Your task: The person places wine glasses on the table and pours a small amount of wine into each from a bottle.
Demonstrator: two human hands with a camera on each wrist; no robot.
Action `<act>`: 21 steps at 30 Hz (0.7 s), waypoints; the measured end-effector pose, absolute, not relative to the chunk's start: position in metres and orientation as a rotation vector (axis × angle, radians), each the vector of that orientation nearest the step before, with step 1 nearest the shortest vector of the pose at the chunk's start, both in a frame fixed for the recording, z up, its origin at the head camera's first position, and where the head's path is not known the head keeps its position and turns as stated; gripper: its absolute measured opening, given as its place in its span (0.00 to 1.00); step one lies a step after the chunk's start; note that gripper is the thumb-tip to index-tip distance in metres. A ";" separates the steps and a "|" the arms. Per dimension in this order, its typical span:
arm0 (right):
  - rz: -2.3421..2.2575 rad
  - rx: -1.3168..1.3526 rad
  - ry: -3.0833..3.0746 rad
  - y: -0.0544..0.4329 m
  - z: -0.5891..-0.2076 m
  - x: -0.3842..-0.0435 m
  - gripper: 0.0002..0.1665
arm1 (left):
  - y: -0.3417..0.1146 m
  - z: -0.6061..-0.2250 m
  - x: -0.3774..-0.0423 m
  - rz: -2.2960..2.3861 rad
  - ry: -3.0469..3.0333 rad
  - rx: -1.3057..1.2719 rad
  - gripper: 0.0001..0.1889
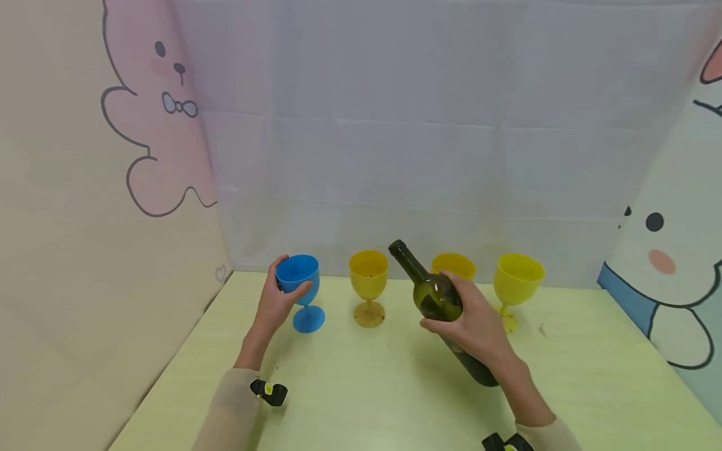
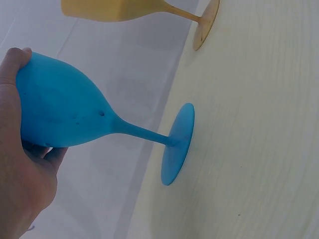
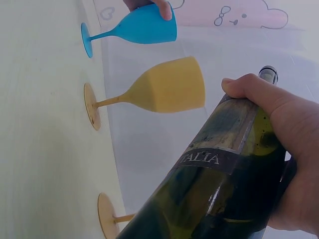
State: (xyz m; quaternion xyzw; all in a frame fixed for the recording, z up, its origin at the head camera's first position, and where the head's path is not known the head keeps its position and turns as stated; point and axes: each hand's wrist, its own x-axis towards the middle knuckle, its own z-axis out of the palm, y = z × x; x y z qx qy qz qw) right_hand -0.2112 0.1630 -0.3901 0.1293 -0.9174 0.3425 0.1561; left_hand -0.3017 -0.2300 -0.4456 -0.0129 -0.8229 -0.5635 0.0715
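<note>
My left hand [image 1: 277, 302] grips the bowl of a blue goblet [image 1: 301, 275], thumb on the near side and fingers round the far side. In the left wrist view the goblet's blue foot [image 2: 178, 144] shows at the table's far edge. A green glass wine bottle [image 1: 434, 295] is held by my right hand [image 1: 476, 319] round its upper body, tilted with the neck up and to the left. The label [image 3: 209, 144] reads "ITALIA" in part. Just left of the bottle's mouth stands an orange-yellow goblet [image 1: 369, 275], upright.
Behind the bottle another yellow goblet [image 1: 453, 266] is partly hidden. A brighter yellow goblet [image 1: 517, 279] stands to the right, its foot partly behind my right hand. The pale table [image 1: 350, 388] ends at a white cloth backdrop [image 1: 417, 163]; a wall [image 1: 113, 269] borders its left side.
</note>
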 end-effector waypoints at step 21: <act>0.695 0.562 -2.611 0.124 -0.342 -0.224 0.56 | -0.228 -0.451 -0.302 -1.719 -2.428 -0.046 0.47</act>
